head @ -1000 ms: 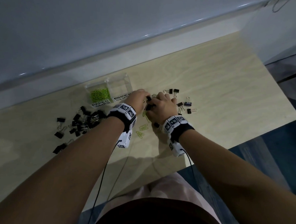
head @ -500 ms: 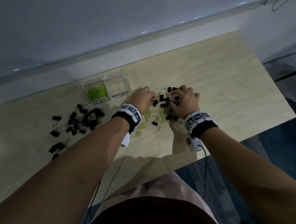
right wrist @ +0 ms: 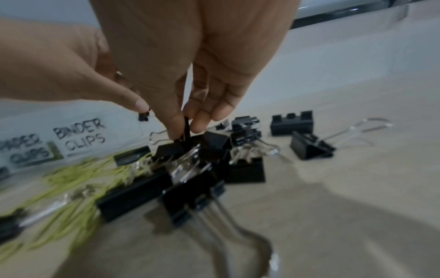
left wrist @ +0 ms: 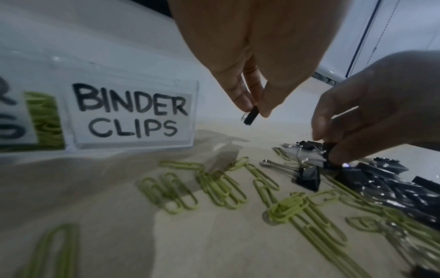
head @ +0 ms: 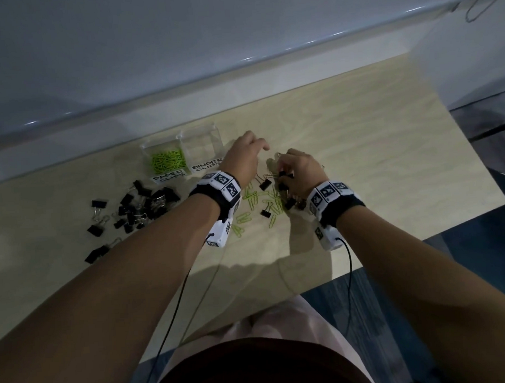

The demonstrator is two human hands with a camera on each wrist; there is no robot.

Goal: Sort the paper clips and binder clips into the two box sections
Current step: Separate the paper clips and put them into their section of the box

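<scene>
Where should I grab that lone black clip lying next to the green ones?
Probably pinch the binder clip by its two black sloping sides, coming straight down from above. Its wire handles lie flat on the table pointing left, harder to catch, while the black body stands up with room around it.

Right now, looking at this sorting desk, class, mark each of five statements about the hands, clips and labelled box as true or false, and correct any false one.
1. The left hand pinches a small black binder clip above the pale wooden table. True.
2. The clear box section labelled BINDER CLIPS is full of black clips. False: it looks empty.
3. Green wire paper clips lie in the section labelled PAPER CLIPS. True.
4. The right hand rests flat and empty. False: its fingers pinch a black clip in the pile.
5. Loose green paper clips lie on the table. True.
</scene>
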